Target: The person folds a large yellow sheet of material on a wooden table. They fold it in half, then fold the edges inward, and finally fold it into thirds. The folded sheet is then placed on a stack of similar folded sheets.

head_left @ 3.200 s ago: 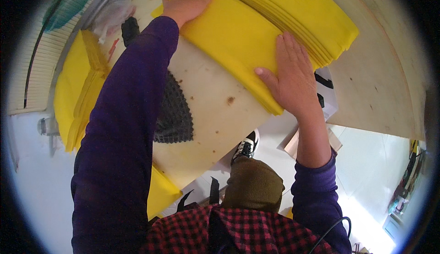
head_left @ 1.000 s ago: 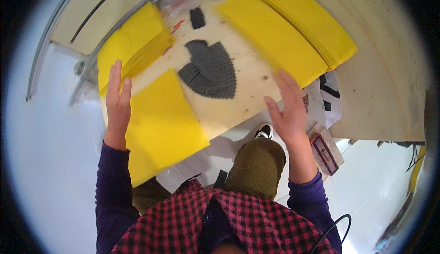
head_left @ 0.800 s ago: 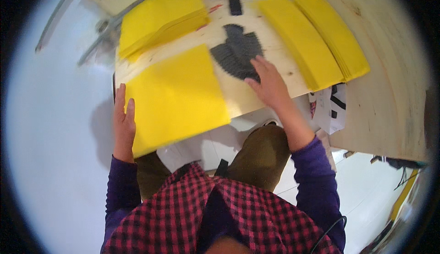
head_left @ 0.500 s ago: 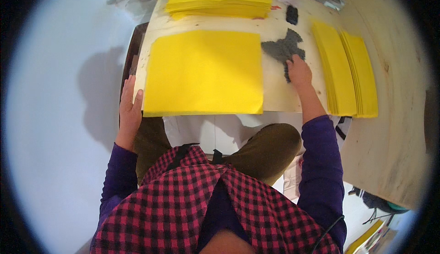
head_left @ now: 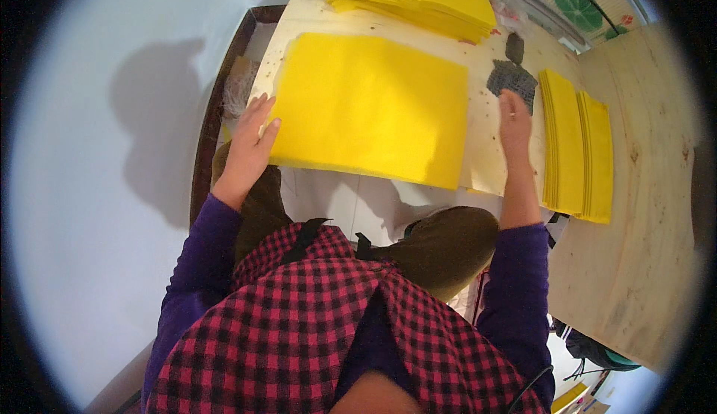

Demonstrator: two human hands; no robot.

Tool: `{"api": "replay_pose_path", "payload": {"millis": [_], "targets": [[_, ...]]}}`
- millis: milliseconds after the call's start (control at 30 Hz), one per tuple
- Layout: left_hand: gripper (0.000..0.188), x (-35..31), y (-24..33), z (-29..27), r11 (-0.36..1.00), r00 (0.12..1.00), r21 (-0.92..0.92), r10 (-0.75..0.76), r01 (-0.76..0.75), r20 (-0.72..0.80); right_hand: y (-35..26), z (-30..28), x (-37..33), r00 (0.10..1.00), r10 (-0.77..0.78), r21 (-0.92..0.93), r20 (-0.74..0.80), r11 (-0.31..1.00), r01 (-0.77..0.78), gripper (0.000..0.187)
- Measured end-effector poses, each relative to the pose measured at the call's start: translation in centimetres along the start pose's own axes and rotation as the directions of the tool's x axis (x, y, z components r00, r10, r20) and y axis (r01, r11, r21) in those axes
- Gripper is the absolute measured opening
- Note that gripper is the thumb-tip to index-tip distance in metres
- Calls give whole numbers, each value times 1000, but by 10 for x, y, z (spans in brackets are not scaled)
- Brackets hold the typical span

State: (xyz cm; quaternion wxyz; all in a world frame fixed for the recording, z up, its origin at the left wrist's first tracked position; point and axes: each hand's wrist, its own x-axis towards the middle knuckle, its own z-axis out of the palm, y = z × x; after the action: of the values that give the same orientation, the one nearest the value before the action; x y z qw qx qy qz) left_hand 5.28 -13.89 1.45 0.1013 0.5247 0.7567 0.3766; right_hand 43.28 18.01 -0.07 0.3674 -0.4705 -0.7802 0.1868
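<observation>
A large flat yellow sheet of cloth-like material [head_left: 373,108] lies on the pale wooden table in front of me. My left hand [head_left: 250,141] touches its left edge, with fingers stretched and the thumb apart. To the right of the sheet lies a dark grey rough-textured piece [head_left: 511,78], mostly spread flat. My right hand [head_left: 515,126] is at its lower edge, fingers curled together; whether they pinch anything is hidden. Just beyond it is a small black oblong block [head_left: 515,48].
A thick stack of yellow sheets [head_left: 411,0] sits at the far side of the table. Two narrow folded yellow stacks [head_left: 579,145] stand along the right. A wooden panel [head_left: 635,190] borders the right side, and a brown-edged frame [head_left: 216,108] with clear plastic runs along the left.
The grey piece was bunched under my right hand and is now flatter. My left hand has come from beside the table edge onto the sheet's edge. The whole view has shifted and turned.
</observation>
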Motion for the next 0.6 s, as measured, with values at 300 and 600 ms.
{"api": "replay_pose_path", "payload": {"millis": [300,600], "targets": [[48,24,-33,23,978,980,-63,-198,197,2,-44,31,-93,985,57,77,165,995,-71,40],[42,93,-47,38,873,905,-248,-421,420,52,-48,32,-96,979,135,56,151,988,-145,40]]}}
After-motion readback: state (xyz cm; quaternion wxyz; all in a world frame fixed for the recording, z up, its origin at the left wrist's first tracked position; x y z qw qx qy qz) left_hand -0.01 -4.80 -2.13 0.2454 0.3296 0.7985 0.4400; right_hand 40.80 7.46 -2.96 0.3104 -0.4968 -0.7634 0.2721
